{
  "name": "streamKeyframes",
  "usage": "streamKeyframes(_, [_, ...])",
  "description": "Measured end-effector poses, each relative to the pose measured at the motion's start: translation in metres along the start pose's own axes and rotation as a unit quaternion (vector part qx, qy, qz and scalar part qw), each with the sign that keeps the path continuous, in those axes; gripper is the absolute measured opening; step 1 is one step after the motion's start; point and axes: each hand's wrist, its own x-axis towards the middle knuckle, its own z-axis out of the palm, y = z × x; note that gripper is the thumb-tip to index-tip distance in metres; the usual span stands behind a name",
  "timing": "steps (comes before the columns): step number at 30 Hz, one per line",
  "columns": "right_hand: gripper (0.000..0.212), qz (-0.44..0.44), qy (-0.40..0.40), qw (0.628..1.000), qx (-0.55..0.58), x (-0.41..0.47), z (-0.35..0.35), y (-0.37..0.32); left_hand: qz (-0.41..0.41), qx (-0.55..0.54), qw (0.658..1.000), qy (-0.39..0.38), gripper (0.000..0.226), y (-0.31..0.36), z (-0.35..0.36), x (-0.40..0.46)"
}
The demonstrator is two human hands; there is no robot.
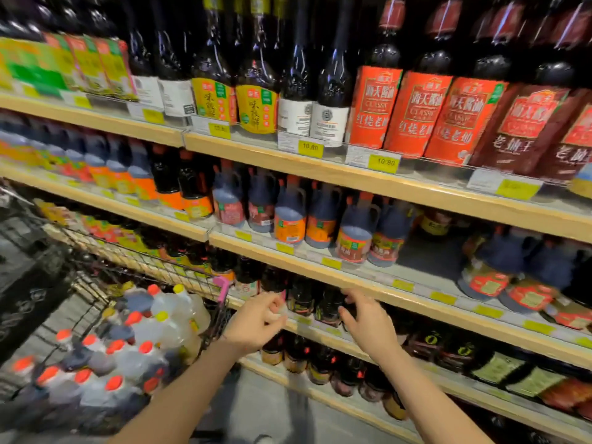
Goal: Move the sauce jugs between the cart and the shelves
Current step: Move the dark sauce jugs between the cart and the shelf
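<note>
Hands out in front, both arms bare & stretched toward the shelves (352,285). My left hand (256,320) sits w/ fingers loosely curled, tips bunched near the thumb, holding nothing I can make out; it's just in front of the shelf edge, right of the cart (144,264). My right hand (368,318) is spread wider, fingers part-bent & reaching at a dark bottle (330,302) on the low shelf; blur means I can't tell if it's touching. Sauce jugs (121,354) fill the cart at lower left: soft-looking clear plastic, rounded shoulders, orange caps mostly, a couple yellow, some w/ dark liquid, some pale. Cart is black wire mesh w/ a pink corner piece. More jugs (323,216) w/ loop handles & orange labels stand on the mid shelf above my hands. Shelf boards are pale wood-look w/ yellow price tags (382,161) along the front. Top shelf has tall glossy dark bottles w/ red labels (416,113).
</note>
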Motion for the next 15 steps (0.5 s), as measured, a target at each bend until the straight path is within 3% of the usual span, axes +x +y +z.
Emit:
streamKeyframes(3, [0.039,-0.023,-0.076,0.997,0.024,-0.022,0.03,-0.031,-0.08,-0.004,0.996,0.045,0.014,-0.022,-0.014,-0.061])
streamKeyframes(11, [0.042,-0.076,-0.216,0.971,0.065,-0.081,0.101,-0.135,-0.168,-0.01,0.98,0.105,0.011,-0.095,-0.067,-0.196])
streamKeyframes(15, [0.04,-0.104,-0.259,0.956,0.092,-0.102,0.14,-0.2,-0.227,0.007,0.965,0.133,0.031,-0.141,-0.107,-0.258])
